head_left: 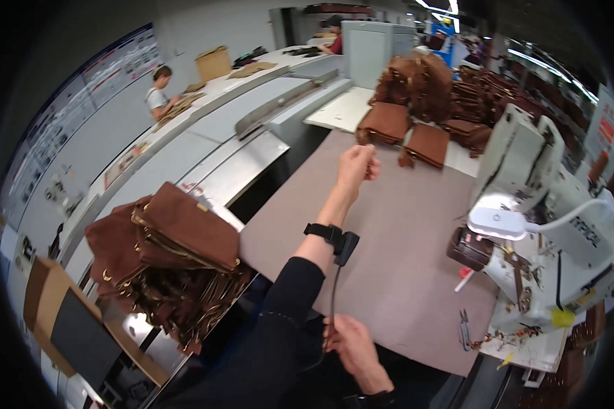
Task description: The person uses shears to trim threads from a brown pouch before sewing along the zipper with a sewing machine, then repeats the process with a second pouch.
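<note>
- Lower left: we see one open carton (51,293); beside it, one pile of brown bags (191,228) overlaps too much for us to count.
- Upper left to top centre: we make out two people, one near (155,99) and one farther off (334,42).
- Centre: one black strap (323,232) sits around the left wrist, with one small black box (347,249) on it. One cable (333,293) hangs from there; we judge the strapping-on done and the cable's handling unfinished, as it is in hand.
- Lower centre: our right hand (353,344) pinches that cable between thumb and fingers.
- Middle of the frame: our left hand (356,167) reaches out over one mat (416,225), fingers curled in; we cannot tell whether they hold anything.
- Upper right: two folded bags (426,144) lie in front of more brown ones, which we cannot count.
- Right: one pair of snips (464,330) lies near one white sewing machine (508,157).
</note>
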`<state>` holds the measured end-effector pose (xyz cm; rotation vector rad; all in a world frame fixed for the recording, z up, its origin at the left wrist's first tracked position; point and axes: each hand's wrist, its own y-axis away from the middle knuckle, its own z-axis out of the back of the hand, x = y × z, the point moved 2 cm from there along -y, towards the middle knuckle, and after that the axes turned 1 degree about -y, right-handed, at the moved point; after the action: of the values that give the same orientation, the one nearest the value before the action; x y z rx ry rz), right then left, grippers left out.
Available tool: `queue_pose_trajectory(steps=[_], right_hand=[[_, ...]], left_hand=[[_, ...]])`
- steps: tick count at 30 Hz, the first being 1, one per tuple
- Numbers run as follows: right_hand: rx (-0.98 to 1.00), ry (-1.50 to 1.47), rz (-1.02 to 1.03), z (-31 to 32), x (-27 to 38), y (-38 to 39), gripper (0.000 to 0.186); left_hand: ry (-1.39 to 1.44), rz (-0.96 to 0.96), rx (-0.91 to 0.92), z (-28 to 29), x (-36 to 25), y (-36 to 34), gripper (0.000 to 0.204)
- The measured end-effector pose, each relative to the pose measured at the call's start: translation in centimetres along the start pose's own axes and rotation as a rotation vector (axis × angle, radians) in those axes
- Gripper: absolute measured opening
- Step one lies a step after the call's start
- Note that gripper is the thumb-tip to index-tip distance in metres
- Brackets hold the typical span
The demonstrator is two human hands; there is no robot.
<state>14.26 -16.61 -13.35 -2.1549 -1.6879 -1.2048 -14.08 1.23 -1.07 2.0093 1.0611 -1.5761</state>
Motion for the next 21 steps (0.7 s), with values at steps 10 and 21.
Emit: queue_pose_trajectory(steps=[10,21], right_hand=[[-0.309,0.290,0.196,7.3,6.2,5.5,0.022],[-0.381,0.435,0.305,7.4,5.7,5.2,0.023]], left_hand=[[-1.780,-0.447,-0.509,22.2,-20.4,17.7,0.037],[-2.318,-0.405,-0.818,28.8,-21.0,20.4,0.043]])
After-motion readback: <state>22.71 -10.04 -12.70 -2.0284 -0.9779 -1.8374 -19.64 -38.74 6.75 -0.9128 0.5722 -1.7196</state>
